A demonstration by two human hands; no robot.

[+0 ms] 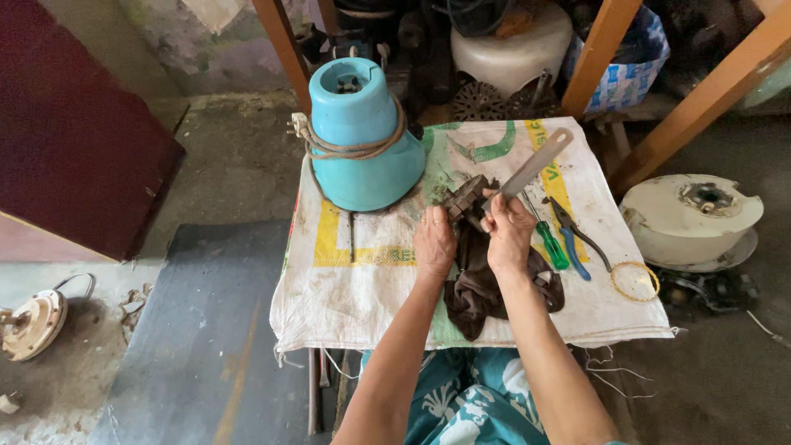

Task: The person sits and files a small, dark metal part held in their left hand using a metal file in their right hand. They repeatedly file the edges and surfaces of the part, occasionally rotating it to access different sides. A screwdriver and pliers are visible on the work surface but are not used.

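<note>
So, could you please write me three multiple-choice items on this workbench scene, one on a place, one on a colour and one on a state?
1. Where does the green-handled screwdriver lie?
A. Under the table
B. On the white sack, beside the blue-handled pliers
C. Inside the housing

2. What colour is the cord-wrapped appliance housing?
A. Red
B. Black
C. Turquoise

3. What does the right hand hold?
A. A flat metal file
B. Nothing
C. A cup

Key: 1 B, it lies on the sack next to the pliers; 2 C, its shell is turquoise; 3 A, the fingers close on the file while the left hand steadies the dark metal part.
</note>
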